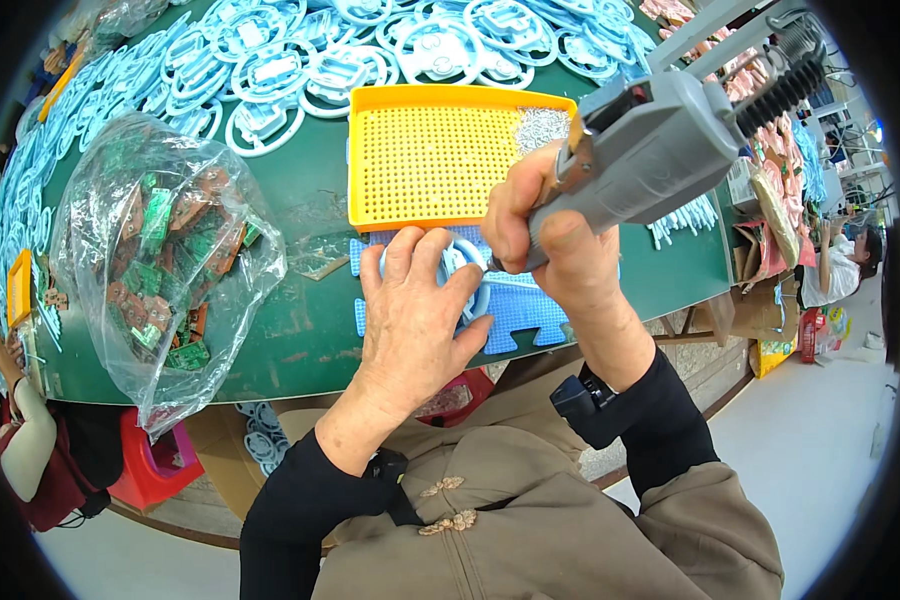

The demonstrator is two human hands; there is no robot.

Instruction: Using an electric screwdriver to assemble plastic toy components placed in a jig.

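Observation:
My right hand (570, 235) is wrapped round a grey electric screwdriver (650, 150), its body slanting up to the right. The tool's tip points down at a light blue plastic ring-shaped part (481, 302), though my fingers hide the exact contact. With fingers bent over that part, my left hand (410, 320) presses it onto a blue foam mat (530, 308). Just beyond the mat lies a yellow tray (460, 95) with a grid of small holes. Small silver screws (542, 128) are heaped in its far right corner.
A clear plastic bag (165, 260) of green and brown circuit boards sits on the green table (310, 310) at left. Many light blue ring parts (435, 50) are piled along the far side. Other people (30, 440) are at the left and right edges.

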